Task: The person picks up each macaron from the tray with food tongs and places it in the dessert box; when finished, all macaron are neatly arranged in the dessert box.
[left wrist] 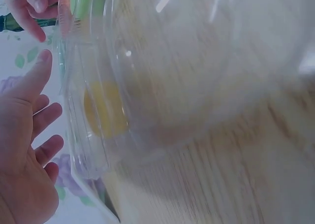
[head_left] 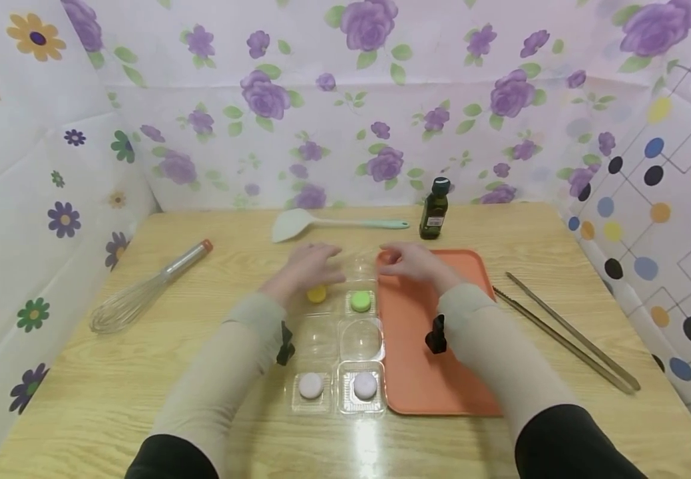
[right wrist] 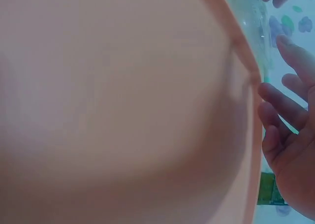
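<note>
My left hand [head_left: 312, 267] hovers over the far end of several clear plastic clamshell boxes, fingers relaxed and holding nothing. Below it, partly hidden, is a yellow macaron [head_left: 317, 293] in one box; in the left wrist view the yellow macaron [left wrist: 105, 109] shows through the plastic. A green macaron [head_left: 360, 301] sits in the neighbouring box [head_left: 374, 313]. Nearer me, two pale macarons [head_left: 311, 386] lie in two boxes whose domed lids [head_left: 360, 339] are folded back. Over the far left corner of the orange tray [head_left: 417, 372], my right hand [head_left: 413, 261] has loosely bent fingers and nothing in them.
A whisk [head_left: 154, 286] lies at the left. Behind the hands are a white spatula [head_left: 345, 223] with a mint handle end and a dark green bottle [head_left: 434, 209], upright. Metal tongs [head_left: 567, 332] lie right of the tray. Patterned sheets [head_left: 345, 106] hang around the wooden table [head_left: 112, 399].
</note>
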A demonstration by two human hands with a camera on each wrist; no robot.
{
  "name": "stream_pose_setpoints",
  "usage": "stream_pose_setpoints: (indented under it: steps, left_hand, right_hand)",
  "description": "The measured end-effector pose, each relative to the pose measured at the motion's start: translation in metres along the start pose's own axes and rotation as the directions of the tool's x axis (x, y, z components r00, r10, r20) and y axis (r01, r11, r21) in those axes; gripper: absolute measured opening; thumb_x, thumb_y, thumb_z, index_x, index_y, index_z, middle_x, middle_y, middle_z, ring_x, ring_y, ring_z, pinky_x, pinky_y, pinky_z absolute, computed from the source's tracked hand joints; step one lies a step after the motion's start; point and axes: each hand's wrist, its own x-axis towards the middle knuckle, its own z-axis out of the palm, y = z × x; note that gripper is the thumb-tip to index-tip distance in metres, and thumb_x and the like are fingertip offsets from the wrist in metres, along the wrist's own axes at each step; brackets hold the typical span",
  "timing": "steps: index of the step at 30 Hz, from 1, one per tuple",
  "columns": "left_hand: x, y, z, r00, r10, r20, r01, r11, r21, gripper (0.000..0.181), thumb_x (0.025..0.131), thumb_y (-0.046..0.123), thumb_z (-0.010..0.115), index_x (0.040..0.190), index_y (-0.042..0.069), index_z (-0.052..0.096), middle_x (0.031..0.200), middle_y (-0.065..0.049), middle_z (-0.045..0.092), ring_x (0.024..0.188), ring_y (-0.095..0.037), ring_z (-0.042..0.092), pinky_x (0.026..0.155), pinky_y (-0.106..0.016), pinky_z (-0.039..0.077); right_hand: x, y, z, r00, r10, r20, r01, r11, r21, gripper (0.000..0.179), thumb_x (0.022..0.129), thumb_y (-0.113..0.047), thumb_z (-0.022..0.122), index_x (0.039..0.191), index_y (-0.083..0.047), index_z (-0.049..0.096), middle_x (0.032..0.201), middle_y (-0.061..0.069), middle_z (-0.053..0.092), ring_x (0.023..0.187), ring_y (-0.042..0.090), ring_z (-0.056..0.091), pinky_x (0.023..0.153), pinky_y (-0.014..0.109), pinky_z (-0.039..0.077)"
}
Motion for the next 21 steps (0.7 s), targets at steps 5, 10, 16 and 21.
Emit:
stream_pose_setpoints:
  steps: [5, 10, 16, 21]
  left_hand:
    - [0.004, 0.001, 0.004, 1.000, 0.026, 0.009, -0.026, 0.999, 0.043, 0.069, 0.086, 0.043, 0.063, 0.141, 0.008, 0.040, 0.141, -0.011, 0.044, 0.132, -0.028, 0.035, 0.112, -0.046, 0.011]
    - [0.003, 0.006, 0.004, 1.000, 0.020, 0.021, -0.022, 0.997, 0.067, 0.071, 0.086, 0.044, 0.063, 0.142, 0.008, 0.039, 0.143, -0.013, 0.041, 0.133, -0.030, 0.032, 0.111, -0.048, 0.011]
    - [0.004, 0.009, 0.003, 1.000, 0.026, 0.003, -0.026, 0.997, 0.075, 0.072, 0.086, 0.043, 0.064, 0.142, 0.007, 0.037, 0.143, -0.013, 0.040, 0.133, -0.030, 0.032, 0.111, -0.048, 0.013]
    - [0.007, 0.009, 0.000, 0.999, 0.009, -0.049, -0.006, 0.998, 0.059, 0.076, 0.083, 0.041, 0.068, 0.143, 0.008, 0.037, 0.143, -0.012, 0.040, 0.133, -0.032, 0.031, 0.110, -0.050, 0.015]
  right_hand:
    - [0.009, 0.002, 0.007, 0.999, 0.037, 0.031, -0.038, 0.998, 0.043, 0.067, 0.086, -0.031, 0.067, 0.142, -0.006, 0.039, 0.114, 0.014, 0.062, 0.102, 0.026, 0.057, 0.089, 0.040, 0.045]
    - [0.012, -0.001, 0.011, 0.998, 0.046, 0.033, -0.048, 0.995, 0.083, 0.070, 0.085, -0.028, 0.068, 0.143, -0.006, 0.037, 0.109, 0.013, 0.062, 0.096, 0.024, 0.057, 0.085, 0.038, 0.046]
    - [0.013, -0.006, 0.011, 0.998, 0.053, 0.028, -0.057, 0.978, 0.202, 0.069, 0.087, -0.020, 0.065, 0.144, -0.002, 0.032, 0.098, 0.010, 0.063, 0.082, 0.021, 0.058, 0.075, 0.033, 0.047]
    - [0.012, -0.012, 0.008, 0.998, 0.065, -0.002, -0.062, 0.960, 0.273, 0.067, 0.087, -0.016, 0.065, 0.144, -0.003, 0.032, 0.101, 0.011, 0.064, 0.086, 0.023, 0.062, 0.082, 0.036, 0.047]
